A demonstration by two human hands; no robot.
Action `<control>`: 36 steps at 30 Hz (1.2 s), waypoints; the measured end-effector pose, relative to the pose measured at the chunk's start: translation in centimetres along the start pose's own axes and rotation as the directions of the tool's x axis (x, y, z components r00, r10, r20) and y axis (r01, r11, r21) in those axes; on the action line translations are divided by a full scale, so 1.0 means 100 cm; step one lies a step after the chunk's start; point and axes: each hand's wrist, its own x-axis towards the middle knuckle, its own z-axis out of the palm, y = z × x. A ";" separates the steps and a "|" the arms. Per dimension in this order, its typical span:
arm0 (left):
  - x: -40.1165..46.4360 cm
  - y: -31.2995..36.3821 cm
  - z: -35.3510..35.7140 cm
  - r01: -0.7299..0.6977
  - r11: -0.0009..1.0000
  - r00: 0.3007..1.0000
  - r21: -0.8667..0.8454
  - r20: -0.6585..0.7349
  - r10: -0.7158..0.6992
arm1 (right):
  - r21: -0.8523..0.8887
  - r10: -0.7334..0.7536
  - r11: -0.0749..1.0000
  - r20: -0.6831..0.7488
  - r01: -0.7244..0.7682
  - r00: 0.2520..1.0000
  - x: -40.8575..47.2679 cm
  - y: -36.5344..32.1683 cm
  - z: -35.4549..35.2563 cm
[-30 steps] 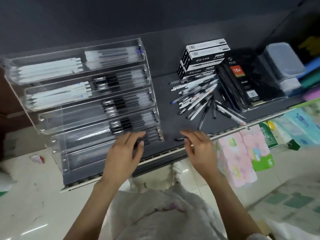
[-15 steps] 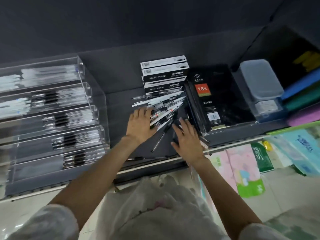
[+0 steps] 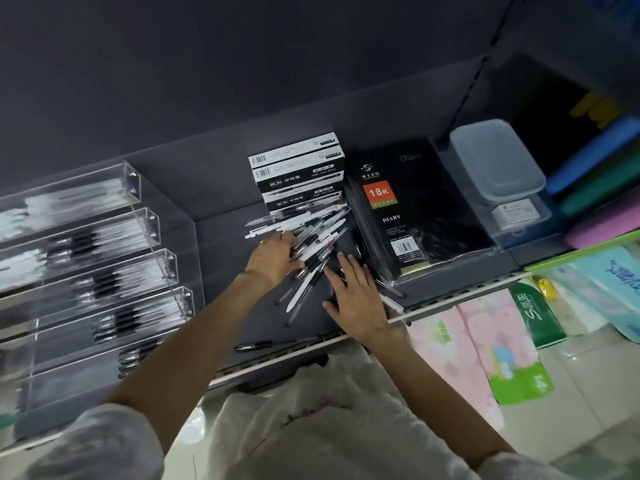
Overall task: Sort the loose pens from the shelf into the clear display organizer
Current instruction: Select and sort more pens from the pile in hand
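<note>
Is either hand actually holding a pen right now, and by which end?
Neither, as far as shows. The left hand and right hand lie flat with spread fingers on the pile of pens, pressing rather than gripping any one.

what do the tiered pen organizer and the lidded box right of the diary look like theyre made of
Organizer: looks like clear acrylic, glossy; pens show through its walls and the edges catch bright glints.
Lidded box: probably frosted translucent plastic, matte lid with rounded corners; a white label shows dimly through its side.
</note>
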 end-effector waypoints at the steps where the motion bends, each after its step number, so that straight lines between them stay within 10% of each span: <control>1: 0.001 0.000 -0.001 0.014 0.999 1.000 -0.037 0.004 -0.014 | 0.004 -0.004 1.000 -0.006 0.004 1.000 0.000 0.000 0.000; 26: -0.012 0.004 -0.009 0.040 0.960 0.999 -0.278 0.015 -0.037 | 0.034 -0.008 0.999 -0.014 0.008 1.000 -0.002 -0.002 -0.005; 28: -0.026 0.006 -0.013 0.083 0.795 0.996 -0.600 0.070 -0.052 | 0.112 -0.015 0.993 -0.125 0.029 0.992 -0.003 -0.004 -0.014; 32: -0.065 0.015 -0.025 0.195 0.119 0.975 -0.973 0.206 0.080 | 0.614 0.214 0.789 -0.256 -0.013 0.943 0.001 -0.014 -0.056; 36: -0.100 0.019 -0.031 0.236 -0.018 0.956 -0.972 0.229 0.182 | 0.937 0.224 0.348 -0.049 -0.033 0.973 0.019 -0.035 -0.094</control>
